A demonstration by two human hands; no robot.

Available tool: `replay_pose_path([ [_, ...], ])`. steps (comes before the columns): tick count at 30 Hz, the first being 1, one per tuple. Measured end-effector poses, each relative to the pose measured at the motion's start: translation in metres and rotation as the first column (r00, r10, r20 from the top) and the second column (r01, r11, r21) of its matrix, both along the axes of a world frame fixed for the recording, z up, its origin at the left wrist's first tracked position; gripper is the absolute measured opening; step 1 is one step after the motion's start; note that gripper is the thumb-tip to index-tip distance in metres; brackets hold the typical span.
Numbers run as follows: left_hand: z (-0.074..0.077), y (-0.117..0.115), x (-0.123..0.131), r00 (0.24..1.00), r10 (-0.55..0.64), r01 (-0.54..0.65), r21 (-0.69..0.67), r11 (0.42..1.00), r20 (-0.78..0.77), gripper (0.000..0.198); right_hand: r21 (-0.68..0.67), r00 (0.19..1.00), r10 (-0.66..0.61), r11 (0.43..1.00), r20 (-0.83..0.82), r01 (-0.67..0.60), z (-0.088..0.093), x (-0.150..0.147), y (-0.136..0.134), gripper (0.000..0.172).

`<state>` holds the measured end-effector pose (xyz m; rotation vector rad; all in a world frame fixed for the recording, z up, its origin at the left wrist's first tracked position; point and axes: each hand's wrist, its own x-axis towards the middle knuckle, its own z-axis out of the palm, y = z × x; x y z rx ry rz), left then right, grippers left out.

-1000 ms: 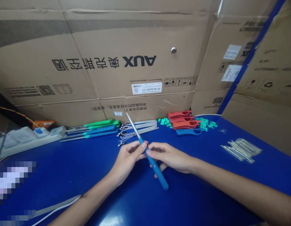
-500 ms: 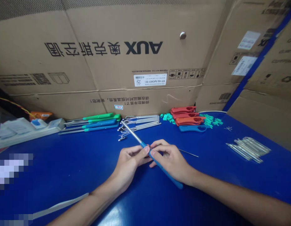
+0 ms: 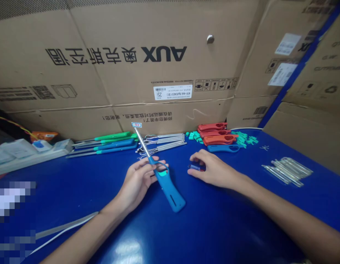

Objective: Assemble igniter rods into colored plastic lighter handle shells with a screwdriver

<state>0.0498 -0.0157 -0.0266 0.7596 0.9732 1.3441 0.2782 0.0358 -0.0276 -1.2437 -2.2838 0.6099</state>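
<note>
Left hand (image 3: 136,182): half closed, palm turned up, grasping a blue long-nosed lighter (image 3: 166,186) at the neck, fingers curled around the loop just below the metal barrel (image 3: 142,143). Trigger pressure: cannot tell, as the fingers hide that part. Lighter position: in the left hand and raised off the table, tilted, barrel pointing away from the hand toward the far rows, blue body sloping down past the heel of the hand toward the right hand. Grip near the balance point of the lighter, a sound hold for a long piece: barrel steady, tip touching nothing.

Right hand (image 3: 214,170): released from the lighter, well apart from it, loosely cupped, fingers arched over a small red-and-blue part (image 3: 196,167). Contact with that part: cannot tell; shape hidden under the fingers.

Beyond the left hand: green-handled lighters (image 3: 112,136) and blue-handled lighters (image 3: 114,145) in a row, with bare metal barrels (image 3: 164,142) beside them. Beyond the right hand: red shells (image 3: 214,132), a blue shell (image 3: 223,148), green clips (image 3: 244,139). Right of the right hand: metal tubes (image 3: 287,171), on a blue table (image 3: 214,223).
</note>
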Motion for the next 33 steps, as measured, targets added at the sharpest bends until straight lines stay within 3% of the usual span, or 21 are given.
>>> replay_pose_path([
  [3, 0.004, 0.005, -0.003, 0.996, 0.095, -0.095, 0.002, 0.996, 0.004, 0.033, -0.091, 0.985, -0.02, 0.995, 0.171, 0.036, -0.004, 0.009, 0.009, 0.022],
  [5, 0.007, 0.007, -0.006, 0.988, 0.15, -0.149, 0.032, 0.988, -0.021, 0.032, -0.127, 0.99, 0.018, 0.992, 0.138, 0.0, -0.004, 0.007, 0.008, 0.017],
  [8, 0.009, 0.01, -0.012, 0.969, 0.237, -0.228, 0.116, 0.967, -0.072, 0.031, -0.228, 0.982, 0.061, 0.968, -0.18, -0.102, 0.007, 0.001, -0.001, 0.024],
  [11, 0.01, 0.011, -0.015, 0.955, 0.271, -0.25, 0.166, 0.954, -0.122, 0.032, -0.252, 0.822, 0.018, 0.948, -0.569, -0.194, 0.024, -0.005, -0.016, 0.03],
  [14, 0.009, 0.01, -0.014, 0.957, 0.25, -0.224, 0.174, 0.959, -0.144, 0.032, -0.133, 0.668, 0.065, 0.962, -0.741, -0.24, 0.032, -0.009, -0.03, 0.024],
  [16, 0.008, 0.009, -0.012, 0.963, 0.226, -0.2, 0.173, 0.964, -0.146, 0.031, -0.09, 0.621, 0.104, 0.958, -0.776, -0.273, 0.028, -0.013, -0.036, 0.019],
  [22, 0.005, 0.008, -0.009, 0.965, 0.211, -0.183, 0.177, 0.967, -0.154, 0.028, -0.143, 0.664, 0.116, 0.936, -0.738, -0.322, 0.009, -0.019, -0.04, 0.017],
  [29, 0.001, 0.01, -0.011, 0.957, 0.249, -0.226, 0.154, 0.962, -0.149, 0.027, -0.163, 0.652, 0.07, 0.943, -0.755, -0.29, 0.013, -0.02, -0.039, 0.016],
  [31, 0.0, 0.011, -0.011, 0.948, 0.283, -0.261, 0.153, 0.953, -0.146, 0.029, -0.139, 0.695, 0.069, 0.961, -0.715, -0.239, 0.014, -0.018, -0.039, 0.018],
  [33, 0.0, 0.011, -0.01, 0.933, 0.33, -0.307, 0.156, 0.939, -0.143, 0.03, -0.025, 0.789, 0.076, 0.993, -0.61, -0.115, 0.014, -0.015, -0.037, 0.02],
])
